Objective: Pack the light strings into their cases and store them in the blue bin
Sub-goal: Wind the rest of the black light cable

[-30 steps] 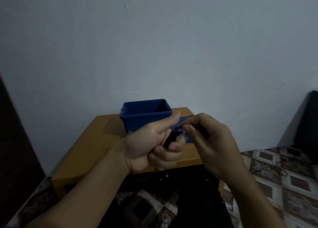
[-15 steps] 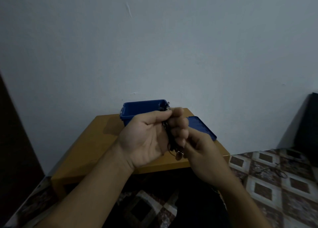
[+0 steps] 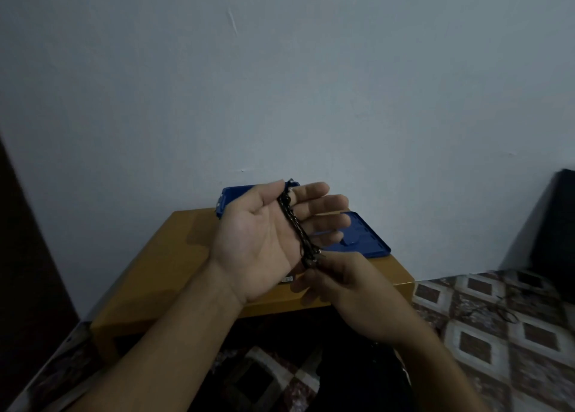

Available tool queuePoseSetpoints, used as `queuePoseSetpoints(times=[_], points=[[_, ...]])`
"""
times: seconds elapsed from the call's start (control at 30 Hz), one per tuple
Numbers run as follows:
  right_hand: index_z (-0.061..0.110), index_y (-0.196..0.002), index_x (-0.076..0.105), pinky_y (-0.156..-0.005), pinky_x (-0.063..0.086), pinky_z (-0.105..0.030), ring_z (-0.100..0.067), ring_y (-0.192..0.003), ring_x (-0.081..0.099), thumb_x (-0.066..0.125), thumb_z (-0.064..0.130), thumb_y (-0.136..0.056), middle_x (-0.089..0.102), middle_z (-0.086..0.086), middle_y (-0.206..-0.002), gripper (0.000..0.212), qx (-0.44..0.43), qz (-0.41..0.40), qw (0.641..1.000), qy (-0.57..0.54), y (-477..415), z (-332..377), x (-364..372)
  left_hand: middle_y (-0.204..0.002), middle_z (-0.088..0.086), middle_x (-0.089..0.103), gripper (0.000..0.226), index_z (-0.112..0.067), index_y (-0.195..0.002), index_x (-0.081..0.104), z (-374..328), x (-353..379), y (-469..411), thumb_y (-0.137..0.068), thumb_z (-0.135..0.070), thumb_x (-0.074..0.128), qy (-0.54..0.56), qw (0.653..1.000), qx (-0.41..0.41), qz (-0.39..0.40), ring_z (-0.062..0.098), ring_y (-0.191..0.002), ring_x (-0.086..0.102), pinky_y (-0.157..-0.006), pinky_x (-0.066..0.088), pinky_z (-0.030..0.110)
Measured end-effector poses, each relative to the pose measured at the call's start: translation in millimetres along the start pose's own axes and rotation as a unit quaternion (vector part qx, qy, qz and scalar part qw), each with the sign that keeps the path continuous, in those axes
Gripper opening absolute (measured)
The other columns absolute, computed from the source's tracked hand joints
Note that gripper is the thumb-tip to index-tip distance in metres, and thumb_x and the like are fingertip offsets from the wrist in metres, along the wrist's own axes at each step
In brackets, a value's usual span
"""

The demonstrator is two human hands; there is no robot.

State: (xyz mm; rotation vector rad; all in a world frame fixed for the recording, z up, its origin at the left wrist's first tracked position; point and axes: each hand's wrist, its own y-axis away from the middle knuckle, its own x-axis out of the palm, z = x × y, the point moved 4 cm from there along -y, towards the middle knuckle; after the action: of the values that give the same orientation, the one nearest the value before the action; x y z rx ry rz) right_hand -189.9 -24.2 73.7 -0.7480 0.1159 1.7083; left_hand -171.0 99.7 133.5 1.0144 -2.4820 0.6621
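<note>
My left hand [image 3: 267,240] is held palm up over the table, fingers stretched out. A dark braided light string [image 3: 294,222] is looped across the base of those fingers, running from beside the thumb down to the heel of the palm. My right hand [image 3: 351,290] sits just below it and pinches the string's lower end between thumb and fingertips. The blue bin [image 3: 231,194] stands at the back of the table, mostly hidden behind my left hand.
A flat blue lid [image 3: 367,240] lies on the wooden table [image 3: 174,256] to the right of the bin. The wall is close behind. Patterned floor tiles with loose cables [image 3: 501,309] spread to the right, beside a dark object [image 3: 560,234].
My left hand has uncurled from a fist into a flat, spread palm. My right hand has dropped from the fingertips to below the palm, drawing the string along the hand.
</note>
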Motion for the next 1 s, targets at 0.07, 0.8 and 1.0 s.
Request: queuePoseSetpoints(times=[0.07,0.8,1.0], points=[[0.019,-0.105,0.071,-0.081,0.059,-0.028,-0.008,-0.081,0.072,0.05,0.017,-0.105,0.076,0.005,-0.094,0.021,0.006,0.006,1.0,-0.003,0,-1,1,-0.106,0.02,0.072,0.051,0.001,-0.115,0.061,-1,-1,-2,-0.104,-0.036,0.027,-0.015,0.999,0.01,-0.031,0.032,-0.092,0.071,-0.084,0.055,0.042],[0.018,-0.089,0.07,-0.05,0.037,-0.014,-0.003,-0.049,0.05,0.053,0.036,-0.102,0.072,0.004,-0.072,0.027,-0.009,-0.005,0.996,0.084,10,13,-17,-0.065,-0.002,0.053,0.048,-0.015,-0.082,0.057,-7,-21,-6,-0.106,-0.047,0.03,0.086,0.951,0.125,-0.268,0.015,-0.063,0.054,-0.068,0.041,0.03],[0.022,-0.081,0.069,-0.053,0.041,-0.022,-0.002,-0.05,0.048,0.055,0.041,-0.098,0.061,0.003,-0.061,0.029,-0.013,-0.06,0.996,0.057,11,10,-26,-0.076,0.003,0.067,0.05,-0.015,-0.085,0.059,-7,-24,-4,-0.105,-0.048,0.029,0.023,0.951,0.113,-0.286,0.02,-0.068,0.066,-0.07,0.048,0.033]])
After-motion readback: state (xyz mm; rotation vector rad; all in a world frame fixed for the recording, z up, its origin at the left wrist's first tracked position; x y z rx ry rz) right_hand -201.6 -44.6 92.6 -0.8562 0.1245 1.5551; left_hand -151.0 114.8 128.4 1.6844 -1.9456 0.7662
